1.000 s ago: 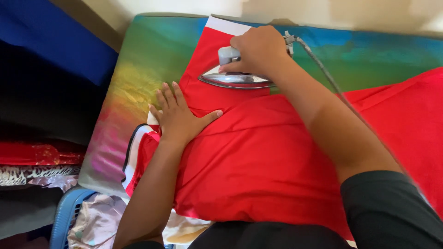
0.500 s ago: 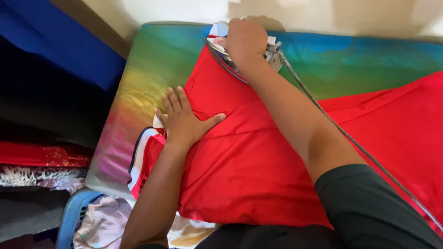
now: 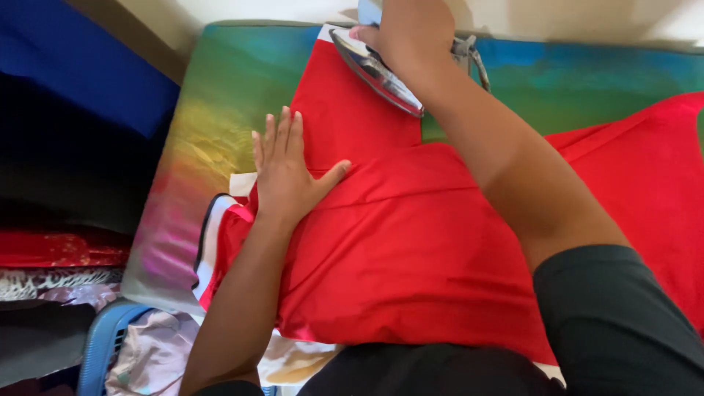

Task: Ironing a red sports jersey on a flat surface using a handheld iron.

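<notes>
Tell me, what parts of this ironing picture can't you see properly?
- Iron: its handle is hidden under the right hand, head view.
- Red garment: its right end is cut off by the frame edge, and the right arm covers part.
- Blue basket: mostly cut off at the bottom-left corner.
- Left hand: it hides the cloth beneath its palm.

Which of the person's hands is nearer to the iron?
Right. The right hand grips the iron from above; the left hand lies flat on the red garment, well below it.
</notes>
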